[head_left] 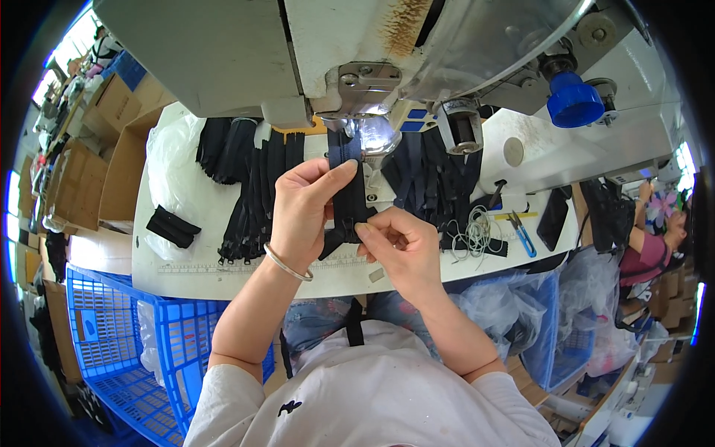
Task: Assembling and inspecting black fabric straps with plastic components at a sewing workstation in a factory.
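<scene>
Aligning, it seems, the black zipper [348, 200] beneath the sewing machine [335, 37], the left hand [302, 208] and right hand [404, 249] clamp fingers on it; the next move likely calls for holding it straight.

Daylight glares through a window [78, 31] at the upper left, and a bright white strip [698, 313] shows along the right rim. Open cardboard boxes [74, 186] crowd the left side, near the pale tabletop [208, 284] across the middle. A slatted blue crate [112, 287] stands at lower left; brown cartons [676, 289] fill the far right.
</scene>
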